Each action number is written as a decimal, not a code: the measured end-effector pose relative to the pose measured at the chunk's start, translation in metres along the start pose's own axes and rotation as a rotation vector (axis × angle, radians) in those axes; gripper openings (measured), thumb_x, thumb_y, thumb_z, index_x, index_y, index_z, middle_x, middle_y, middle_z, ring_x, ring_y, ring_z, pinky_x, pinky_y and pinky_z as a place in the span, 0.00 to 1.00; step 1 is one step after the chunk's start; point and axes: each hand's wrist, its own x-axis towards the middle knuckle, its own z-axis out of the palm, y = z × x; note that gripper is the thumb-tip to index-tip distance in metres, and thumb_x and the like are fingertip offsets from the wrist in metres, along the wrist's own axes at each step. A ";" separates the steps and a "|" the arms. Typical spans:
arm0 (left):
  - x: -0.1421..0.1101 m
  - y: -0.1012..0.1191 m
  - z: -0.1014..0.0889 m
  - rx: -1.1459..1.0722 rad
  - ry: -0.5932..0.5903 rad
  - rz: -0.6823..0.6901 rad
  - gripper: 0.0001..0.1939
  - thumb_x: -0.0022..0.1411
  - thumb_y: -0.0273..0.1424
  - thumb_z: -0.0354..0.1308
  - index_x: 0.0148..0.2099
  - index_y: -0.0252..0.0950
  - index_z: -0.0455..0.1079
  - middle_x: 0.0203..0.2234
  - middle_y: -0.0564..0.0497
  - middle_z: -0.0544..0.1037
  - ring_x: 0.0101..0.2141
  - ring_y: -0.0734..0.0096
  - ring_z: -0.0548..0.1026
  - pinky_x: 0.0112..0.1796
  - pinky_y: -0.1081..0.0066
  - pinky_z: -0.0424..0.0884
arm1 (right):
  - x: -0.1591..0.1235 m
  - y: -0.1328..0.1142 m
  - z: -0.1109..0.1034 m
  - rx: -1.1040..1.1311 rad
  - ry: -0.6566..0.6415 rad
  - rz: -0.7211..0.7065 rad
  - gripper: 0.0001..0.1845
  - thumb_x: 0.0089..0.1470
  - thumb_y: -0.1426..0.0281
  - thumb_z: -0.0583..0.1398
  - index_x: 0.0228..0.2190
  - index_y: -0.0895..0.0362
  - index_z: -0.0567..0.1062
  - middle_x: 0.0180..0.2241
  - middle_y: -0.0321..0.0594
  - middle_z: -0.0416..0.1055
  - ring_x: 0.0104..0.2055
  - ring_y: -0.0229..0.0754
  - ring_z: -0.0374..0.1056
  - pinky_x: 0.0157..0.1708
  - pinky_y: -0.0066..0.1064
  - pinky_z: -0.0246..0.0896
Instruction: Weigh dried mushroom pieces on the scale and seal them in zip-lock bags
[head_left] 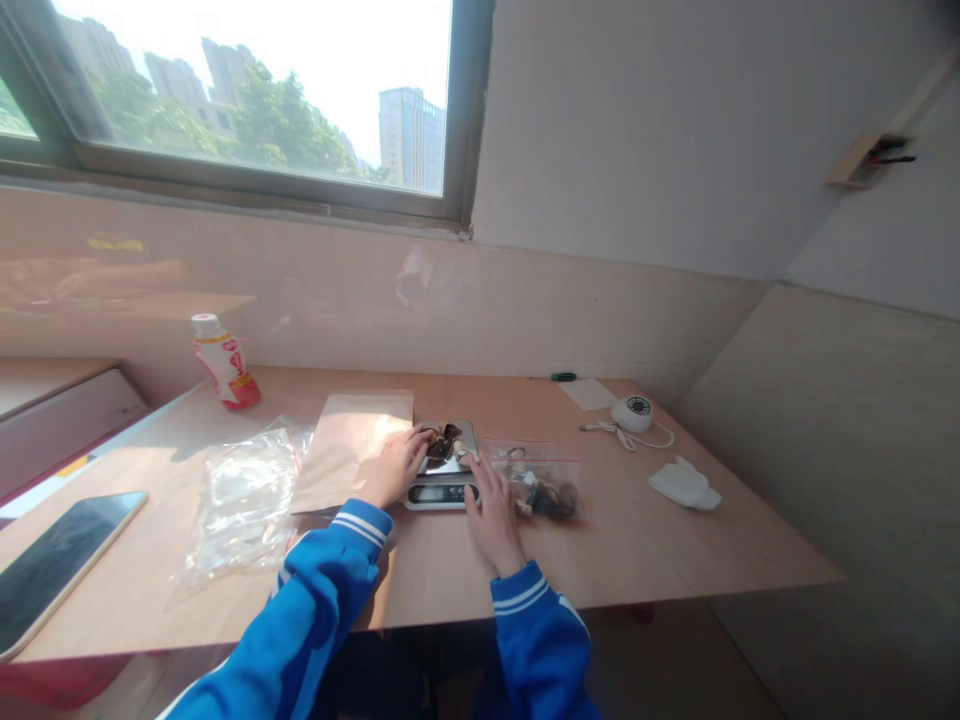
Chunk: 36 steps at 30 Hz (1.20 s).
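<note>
On the scale, dark brown pcs, dried-looking & curled, lie heaped on the plate, w/ a few paler bits among them. L hand reaches over the scale's L side, fingertips at the pcs; can't tell if its grip is clamped on any. R hand is at the scale's R side: grip apart, thumb by the front panel, fingertips up at the plate's R edge nr a pale bit. Both sleeves are blue w/ white stripes at the cuffs. Display digits too small to read.

Just R of scale, partly behind R hand: clear zip bag w/ more dark pcs inside. Just L of scale: flat brown paper bag, partly sunlit; further L, clear plastic bags. Beyond those, far L of scale: phone, screen dark, on the near side, & red/white bottle, upright, on the far side. Well R of scale on the worktop: round white gadget w/ cable, crumpled white item, pale sheet & green-handled tool, the last two further back.
</note>
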 end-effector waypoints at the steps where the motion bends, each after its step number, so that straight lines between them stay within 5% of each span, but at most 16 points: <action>1: -0.003 0.001 -0.001 0.001 -0.012 -0.002 0.19 0.67 0.35 0.41 0.51 0.36 0.69 0.51 0.43 0.72 0.53 0.62 0.68 0.54 0.58 0.63 | 0.000 0.000 0.000 -0.005 0.004 0.002 0.27 0.60 0.69 0.49 0.61 0.47 0.56 0.61 0.40 0.57 0.57 0.49 0.58 0.54 0.46 0.56; 9: -0.017 0.007 -0.009 0.042 -0.112 0.001 0.20 0.66 0.38 0.43 0.55 0.42 0.68 0.61 0.44 0.60 0.59 0.57 0.60 0.57 0.55 0.59 | -0.001 -0.001 -0.001 0.001 -0.005 0.020 0.28 0.60 0.67 0.50 0.61 0.44 0.54 0.60 0.40 0.58 0.57 0.51 0.57 0.54 0.49 0.56; 15: -0.023 0.015 -0.015 0.050 -0.129 -0.013 0.21 0.66 0.38 0.42 0.56 0.43 0.66 0.61 0.47 0.61 0.60 0.59 0.59 0.57 0.55 0.58 | -0.001 0.004 0.005 0.060 0.029 0.015 0.28 0.61 0.67 0.48 0.62 0.52 0.53 0.60 0.45 0.57 0.60 0.49 0.54 0.57 0.48 0.53; 21: -0.051 0.020 -0.034 -0.019 0.025 -0.189 0.18 0.65 0.34 0.39 0.48 0.39 0.69 0.47 0.46 0.74 0.50 0.61 0.69 0.51 0.58 0.64 | -0.003 0.009 0.011 0.067 0.106 0.017 0.27 0.61 0.67 0.49 0.61 0.54 0.55 0.59 0.48 0.58 0.60 0.50 0.54 0.57 0.50 0.53; 26: -0.097 0.010 -0.050 -0.157 0.014 -0.298 0.15 0.63 0.32 0.41 0.35 0.39 0.70 0.35 0.48 0.76 0.38 0.66 0.75 0.40 0.66 0.72 | -0.002 0.009 0.010 0.087 0.136 0.010 0.24 0.61 0.68 0.48 0.58 0.55 0.58 0.56 0.49 0.61 0.58 0.49 0.56 0.56 0.50 0.55; 31: -0.132 -0.009 -0.050 0.023 0.026 -0.259 0.15 0.61 0.32 0.44 0.37 0.42 0.73 0.36 0.48 0.78 0.41 0.63 0.75 0.44 0.64 0.72 | -0.002 0.006 0.008 0.100 0.171 0.007 0.22 0.61 0.69 0.48 0.56 0.55 0.60 0.54 0.49 0.63 0.57 0.48 0.58 0.55 0.48 0.56; 36: -0.136 -0.020 -0.038 0.300 0.005 -0.228 0.19 0.60 0.33 0.42 0.46 0.36 0.72 0.42 0.39 0.77 0.45 0.54 0.73 0.46 0.58 0.70 | -0.002 0.007 0.009 0.103 0.156 0.010 0.22 0.60 0.69 0.48 0.55 0.56 0.61 0.53 0.48 0.63 0.56 0.48 0.58 0.55 0.48 0.56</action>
